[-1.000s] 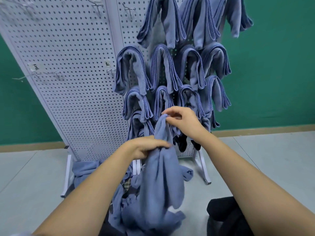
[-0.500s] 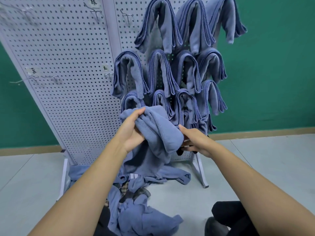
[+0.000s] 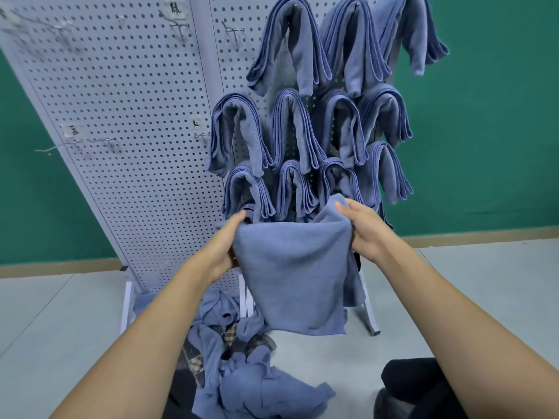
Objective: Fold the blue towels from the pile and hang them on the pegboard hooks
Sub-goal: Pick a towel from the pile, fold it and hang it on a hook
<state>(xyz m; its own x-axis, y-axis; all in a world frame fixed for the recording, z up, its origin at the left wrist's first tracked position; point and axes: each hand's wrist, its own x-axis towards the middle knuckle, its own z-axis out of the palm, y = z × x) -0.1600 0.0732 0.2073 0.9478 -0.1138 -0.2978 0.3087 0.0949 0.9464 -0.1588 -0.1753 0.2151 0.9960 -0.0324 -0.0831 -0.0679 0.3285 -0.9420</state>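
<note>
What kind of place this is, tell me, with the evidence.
Likely a staged work or training room, not a home: a freestanding white pegboard with labelled hooks, a plain green wall, a grey floor.

The hung towels [image 3: 290, 131] are crowding the right panel of the pegboard [image 3: 121, 116], overlapping row on row, so a hand is finding little room there. A bare hook [image 3: 233, 31] is sticking out just left of the top row, and another hook [image 3: 202, 136] is standing just beside the middle row; both are offering open approach from the front. Farther left, more hooks [image 3: 60, 146] are jutting out, blurred, possibly three. The held towel [image 3: 296, 267], stretched between the left hand [image 3: 223, 246] and right hand [image 3: 366, 228], is screening the lowest row. Below, the pile [image 3: 242, 373] is blocking the floor [image 3: 60, 313] at the stand's feet [image 3: 370, 322].
</note>
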